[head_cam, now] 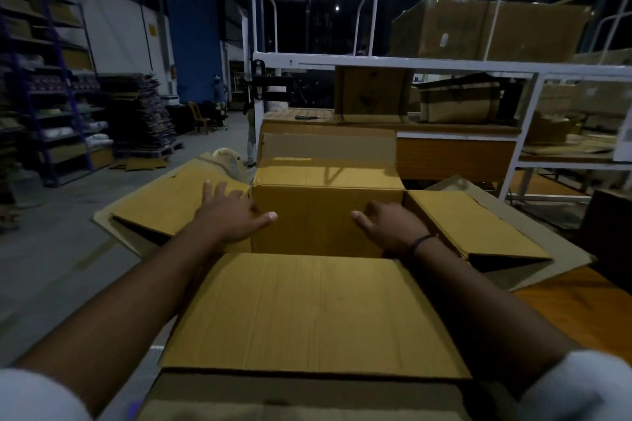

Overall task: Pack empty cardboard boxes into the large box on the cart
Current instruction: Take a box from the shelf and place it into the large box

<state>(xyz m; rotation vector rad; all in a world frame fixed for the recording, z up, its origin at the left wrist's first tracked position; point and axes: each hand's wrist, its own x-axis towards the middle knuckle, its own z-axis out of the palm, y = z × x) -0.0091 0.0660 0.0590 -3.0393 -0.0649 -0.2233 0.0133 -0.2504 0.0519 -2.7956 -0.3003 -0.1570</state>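
Observation:
An open yellow-brown cardboard box (325, 212) is right in front of me, its four flaps splayed outward. It sits within the duller, wider flaps of the large box (307, 400), which show under it at the left, right and near sides. My left hand (232, 212) grips the inner box's left top edge, fingers spread over the left flap and thumb inside. At the right top edge, my right hand (390, 225), with a dark wristband, has its fingers curled over the rim and its thumb inside. The cart itself is hidden under the boxes.
A white metal-framed rack (393, 61) with more cardboard boxes stands just beyond. Another tall box (328, 143) rises directly behind mine. Blue shelving (51, 96) and stacked flat cardboard (143, 113) line the left; open grey floor lies between. A person (219, 89) stands far back.

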